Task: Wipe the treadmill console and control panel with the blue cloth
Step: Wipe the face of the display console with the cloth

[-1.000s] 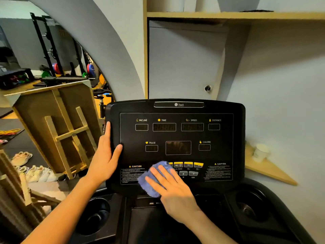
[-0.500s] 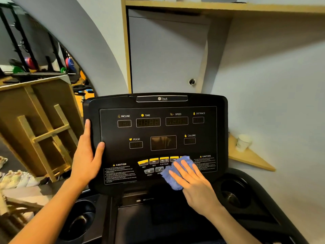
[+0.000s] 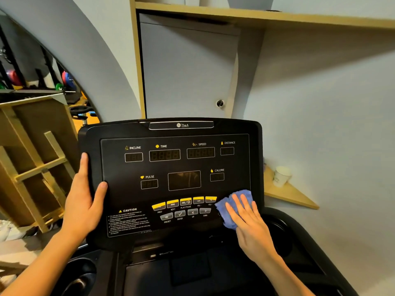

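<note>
The black treadmill console point(image 3: 171, 167) faces me, with dark readouts for incline, time, speed, distance, pulse and calorie. A row of yellow buttons point(image 3: 184, 202) and grey keys runs along its lower part. My right hand point(image 3: 249, 227) presses the crumpled blue cloth point(image 3: 229, 205) flat against the lower right corner of the panel, just right of the yellow buttons, covering the right caution text. My left hand point(image 3: 84, 201) grips the console's left edge, thumb on the panel face.
Cup holders sit low at the left point(image 3: 79, 280) and right point(image 3: 277, 231) of the console. A white paper cup point(image 3: 281, 176) stands on a wooden corner shelf point(image 3: 288, 194) to the right. A wooden frame point(image 3: 36, 165) leans at left, with a weight rack behind.
My right hand has slid the blue cloth rightward along the bottom of the panel, from left of the buttons, over them, to the lower right corner. My left hand stays on the left edge.
</note>
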The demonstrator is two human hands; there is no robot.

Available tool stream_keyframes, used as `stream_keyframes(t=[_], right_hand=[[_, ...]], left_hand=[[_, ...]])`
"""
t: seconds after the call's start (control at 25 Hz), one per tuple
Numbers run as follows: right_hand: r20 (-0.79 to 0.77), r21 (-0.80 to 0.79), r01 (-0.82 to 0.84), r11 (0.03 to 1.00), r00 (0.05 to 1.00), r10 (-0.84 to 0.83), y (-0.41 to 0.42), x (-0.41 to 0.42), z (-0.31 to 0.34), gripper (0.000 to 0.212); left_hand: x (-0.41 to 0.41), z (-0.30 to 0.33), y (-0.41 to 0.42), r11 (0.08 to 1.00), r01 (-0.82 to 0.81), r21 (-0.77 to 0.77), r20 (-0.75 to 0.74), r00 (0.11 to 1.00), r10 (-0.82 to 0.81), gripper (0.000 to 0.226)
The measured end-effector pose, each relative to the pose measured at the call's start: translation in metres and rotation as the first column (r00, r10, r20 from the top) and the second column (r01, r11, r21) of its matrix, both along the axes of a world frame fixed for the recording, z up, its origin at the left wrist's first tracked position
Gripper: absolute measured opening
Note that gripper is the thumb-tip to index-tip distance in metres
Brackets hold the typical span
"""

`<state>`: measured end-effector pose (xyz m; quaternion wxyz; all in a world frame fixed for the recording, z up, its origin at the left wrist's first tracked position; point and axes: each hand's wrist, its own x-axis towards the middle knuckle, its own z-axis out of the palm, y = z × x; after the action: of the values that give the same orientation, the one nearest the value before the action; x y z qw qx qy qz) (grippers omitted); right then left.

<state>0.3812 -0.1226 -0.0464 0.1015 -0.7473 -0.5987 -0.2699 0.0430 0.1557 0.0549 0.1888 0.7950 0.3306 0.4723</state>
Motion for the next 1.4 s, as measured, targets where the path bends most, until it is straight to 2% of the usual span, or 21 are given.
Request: stream_keyframes(t=[0.12, 0.24, 0.28, 0.36, 0.64, 0.96, 1.4], right_hand=[[-0.012, 0.043, 0.063, 0.997, 0.998, -0.063, 0.017, 0.009, 0.007, 0.102], [-0.115, 0.181, 0.091, 0.979, 0.991, -0.071, 0.042, 0.019, 0.032, 0.066], [-0.182, 0.216, 0.115, 0.970, 0.980, -0.076, 0.050, 0.020, 0.043, 0.063], [-0.285, 0.254, 0.183, 0.950, 0.953, -0.108, 0.065, 0.020, 0.068, 0.064], [-0.348, 0.379, 0.301, 0.875, 0.923, -0.167, 0.117, 0.023, 0.132, 0.067], [-0.379, 0.408, 0.337, 0.849, 0.908, -0.178, 0.149, -0.013, 0.146, 0.065], [-0.289, 0.335, 0.172, 0.926, 0.955, -0.073, 0.220, -0.146, 0.156, 0.071]], left_hand=[[0.000, -0.001, 0.001, 1.000, 0.000, 0.015, 0.027, 1.000, 0.000, 0.080], [0.000, 0.002, -0.001, 1.000, 0.006, 0.022, 0.043, 0.999, -0.007, 0.080], [0.001, 0.004, -0.001, 1.000, 0.014, 0.021, 0.043, 0.999, -0.015, 0.080], [0.001, 0.005, -0.001, 0.999, 0.029, 0.033, 0.039, 0.999, -0.030, 0.080], [-0.001, 0.001, -0.002, 1.000, -0.004, 0.005, 0.027, 1.000, 0.004, 0.079], [0.000, 0.004, -0.002, 1.000, 0.027, -0.001, 0.035, 0.999, -0.027, 0.075], [-0.005, 0.004, -0.003, 0.999, 0.022, -0.027, 0.029, 0.999, -0.021, 0.068]])
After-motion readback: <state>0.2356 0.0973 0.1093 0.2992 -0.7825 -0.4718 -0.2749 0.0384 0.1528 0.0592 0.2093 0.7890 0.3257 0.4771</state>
